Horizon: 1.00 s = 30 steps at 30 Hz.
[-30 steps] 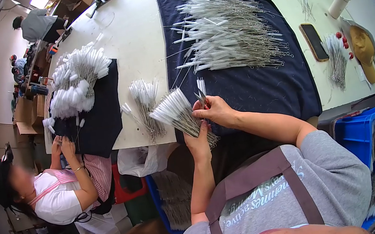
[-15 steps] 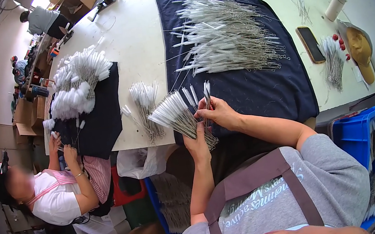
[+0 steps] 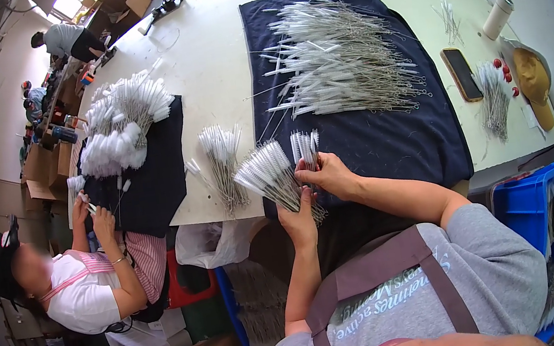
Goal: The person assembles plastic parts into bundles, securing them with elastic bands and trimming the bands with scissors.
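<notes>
Brush heap (image 3: 346,57) beyond fanned bundle (image 3: 269,170)

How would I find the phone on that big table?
Start at the dark cloth spread over the pale table, with its big heap of thin brushes. Just past the cloth's right edge lies the phone, flat on bare tabletop. It is the only flat black rectangle there.
</notes>
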Available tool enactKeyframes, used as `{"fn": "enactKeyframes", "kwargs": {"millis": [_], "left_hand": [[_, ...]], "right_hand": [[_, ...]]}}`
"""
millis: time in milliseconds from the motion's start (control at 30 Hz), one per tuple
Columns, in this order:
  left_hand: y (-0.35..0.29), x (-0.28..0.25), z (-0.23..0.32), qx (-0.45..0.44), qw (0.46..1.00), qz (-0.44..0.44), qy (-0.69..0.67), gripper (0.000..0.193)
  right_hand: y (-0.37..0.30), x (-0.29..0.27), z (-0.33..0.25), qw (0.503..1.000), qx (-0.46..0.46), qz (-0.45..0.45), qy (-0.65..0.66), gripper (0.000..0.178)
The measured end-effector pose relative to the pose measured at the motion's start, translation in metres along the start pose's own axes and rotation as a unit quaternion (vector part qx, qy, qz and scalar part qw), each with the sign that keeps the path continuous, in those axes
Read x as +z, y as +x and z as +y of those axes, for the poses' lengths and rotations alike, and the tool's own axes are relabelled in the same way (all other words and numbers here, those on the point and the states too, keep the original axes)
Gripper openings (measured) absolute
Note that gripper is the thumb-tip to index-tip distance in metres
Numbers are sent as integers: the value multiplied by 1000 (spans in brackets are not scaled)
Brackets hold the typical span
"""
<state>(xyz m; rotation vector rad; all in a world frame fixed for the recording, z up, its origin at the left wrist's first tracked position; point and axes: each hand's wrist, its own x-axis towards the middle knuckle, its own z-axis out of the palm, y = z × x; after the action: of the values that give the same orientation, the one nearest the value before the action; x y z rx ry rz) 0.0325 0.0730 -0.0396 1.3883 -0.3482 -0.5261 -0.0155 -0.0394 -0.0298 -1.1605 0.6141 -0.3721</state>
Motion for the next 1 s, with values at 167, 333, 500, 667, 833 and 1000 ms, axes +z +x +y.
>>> {"fn": "enactKeyframes", "kwargs": {"millis": [167,333,500,667,833,1000], "left_hand": [[0,-14,-7,-13,999,-15,-41,28],[-1,-10,-11,-23,997,-18,-65,26],[1,-22,-21,-123,985,-50,-113,30],[10,-73,-108,213,950,-148,176,34],[2,12,-16,-129,963,-169,-164,27],[9,50,5,-53,979,-124,-151,20]], "right_hand": [[-11,8,-22,998,67,-9,8,17],[-10,0,-4,998,29,-39,42,19],[-21,-2,-5,803,-453,-4,-389,23],[-43,4,-25,751,-520,-120,-390,27],[-49,-14,-30,850,-364,6,-381,29],[-36,-25,-27,902,-326,143,-247,34]]}}
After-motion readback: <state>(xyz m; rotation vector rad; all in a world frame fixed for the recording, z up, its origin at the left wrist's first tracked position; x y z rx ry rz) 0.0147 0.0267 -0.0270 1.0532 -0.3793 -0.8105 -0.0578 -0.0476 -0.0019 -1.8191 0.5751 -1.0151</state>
